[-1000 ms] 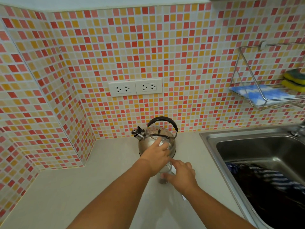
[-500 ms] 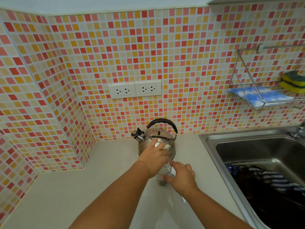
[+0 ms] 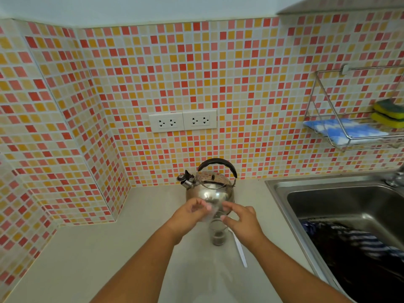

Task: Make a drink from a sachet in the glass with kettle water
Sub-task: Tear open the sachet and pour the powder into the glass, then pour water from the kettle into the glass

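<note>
Glass [image 3: 217, 230] on counter [image 3: 109, 259], before kettle [image 3: 209, 189], dark powder at bottom. Left hand [image 3: 190, 215] pinches blurred pale sachet [image 3: 210, 212] above rim; right hand [image 3: 241, 219] loosely curled beside. No legible writing.

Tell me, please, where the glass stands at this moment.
In the head view the glass stands on the counter just in front of the kettle, between the left hand and right hand, left of the sink.
</note>
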